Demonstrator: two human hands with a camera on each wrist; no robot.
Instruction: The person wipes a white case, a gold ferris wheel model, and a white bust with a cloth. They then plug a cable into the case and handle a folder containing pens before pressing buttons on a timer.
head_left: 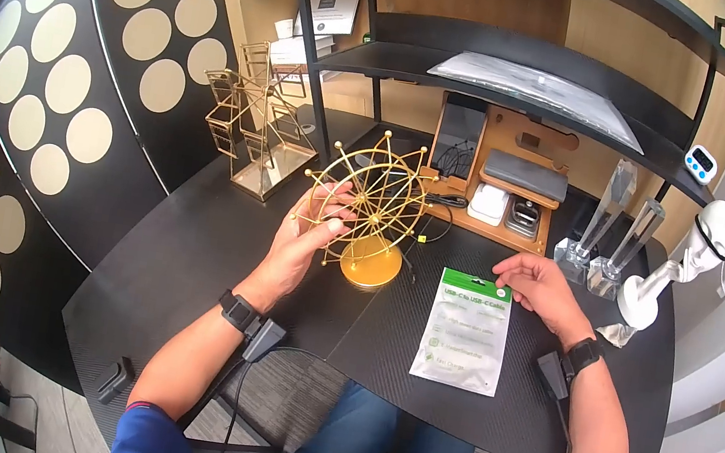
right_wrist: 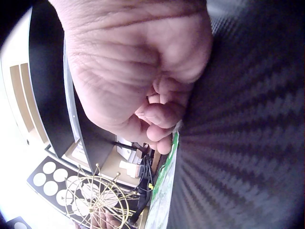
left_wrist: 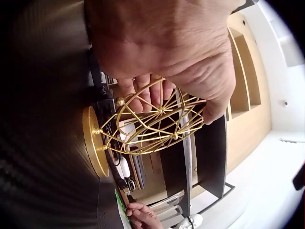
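Note:
My left hand (head_left: 311,228) grips the left side of a gold wire Ferris wheel model (head_left: 375,214), thumb at the near side and fingers around the far side. Its round gold base (left_wrist: 95,143) stands on the black desk. In the left wrist view the fingers reach among the wires. My right hand (head_left: 540,291) pinches the top right corner of a white and green USB-C cable packet (head_left: 463,340). The packet lies near the desk's front edge, its printed side up. In the right wrist view the fingertips (right_wrist: 164,144) meet its green top edge (right_wrist: 170,155).
A second metal wheel ornament (head_left: 266,151) stands at the back left. Behind are a wooden charging stand (head_left: 513,226), a dark cable (head_left: 448,216) and a black shelf (head_left: 387,60). Crystal trophies (head_left: 602,225) and a white head figure (head_left: 707,241) stand at the right.

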